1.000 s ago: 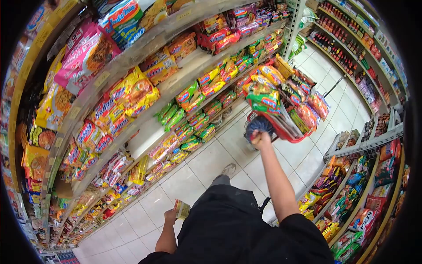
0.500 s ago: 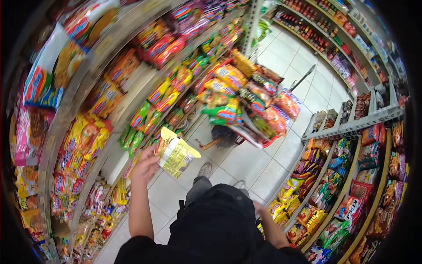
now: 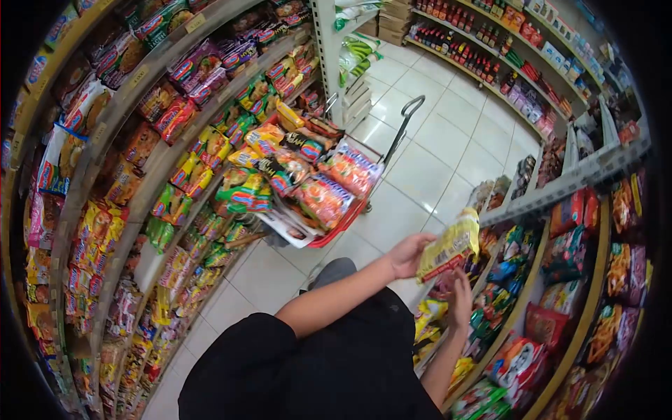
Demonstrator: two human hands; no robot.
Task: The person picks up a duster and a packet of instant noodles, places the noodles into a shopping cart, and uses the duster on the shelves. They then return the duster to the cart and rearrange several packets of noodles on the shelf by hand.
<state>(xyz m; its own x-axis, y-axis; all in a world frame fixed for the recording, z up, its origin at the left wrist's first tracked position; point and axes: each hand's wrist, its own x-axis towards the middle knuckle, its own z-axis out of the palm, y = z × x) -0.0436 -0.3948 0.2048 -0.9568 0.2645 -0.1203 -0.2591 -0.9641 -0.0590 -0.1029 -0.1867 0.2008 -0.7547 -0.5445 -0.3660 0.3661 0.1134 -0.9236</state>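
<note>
A yellow packet (image 3: 449,246) with a red lower edge is held in front of the right-hand shelves. My left hand (image 3: 411,256) grips its left side, the fingers closed on it. Just below the packet is my right hand (image 3: 459,297), fingers raised at its lower edge; whether they grip it is unclear. A red basket (image 3: 336,229) heaped with noodle packets (image 3: 324,199) stands on a cart, whose dark handle (image 3: 413,105) points up and away.
Curved shelves (image 3: 136,238) full of noodle packets line the left side. More shelves of snack bags (image 3: 516,360) stand on the right. Bottles (image 3: 448,42) fill shelves at the back, beyond the tiled floor (image 3: 409,164). Green-and-white bags (image 3: 357,56) are near the post.
My left hand has carried the packet across to the right, and my right hand has come up beside it. The view has turned, so the basket appears further left.
</note>
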